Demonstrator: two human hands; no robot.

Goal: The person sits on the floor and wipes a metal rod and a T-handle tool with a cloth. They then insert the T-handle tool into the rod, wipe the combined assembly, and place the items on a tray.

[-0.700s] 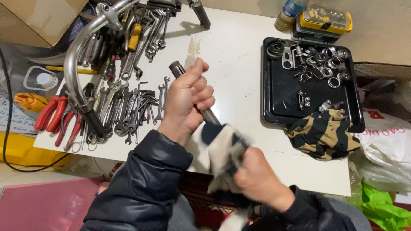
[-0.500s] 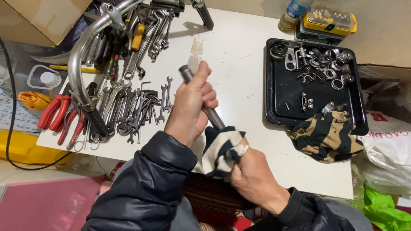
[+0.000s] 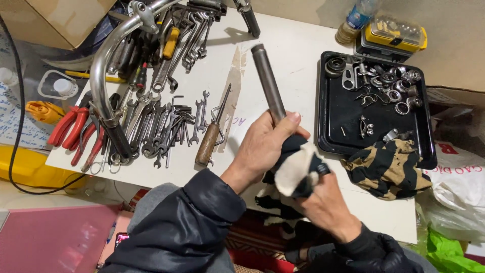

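Steel tube (image 3: 268, 81) slants up over white table (image 3: 283, 50), upper end bare, lower end hidden in hands. Left hand (image 3: 265, 144) clenched round tube, thumb along it, steadying. Right hand (image 3: 323, 205) closed on black-and-cream rag (image 3: 298, 167) bunched round tube's lower end, grip suited to rubbing. Black tray (image 3: 331, 136) right of tube: rings, washers, small brackets crowded at far end. Second rag (image 3: 386, 169) overlaps tray's near edge. Left of tube: wooden-handled screwdriver (image 3: 209, 139), spanners (image 3: 156, 129).
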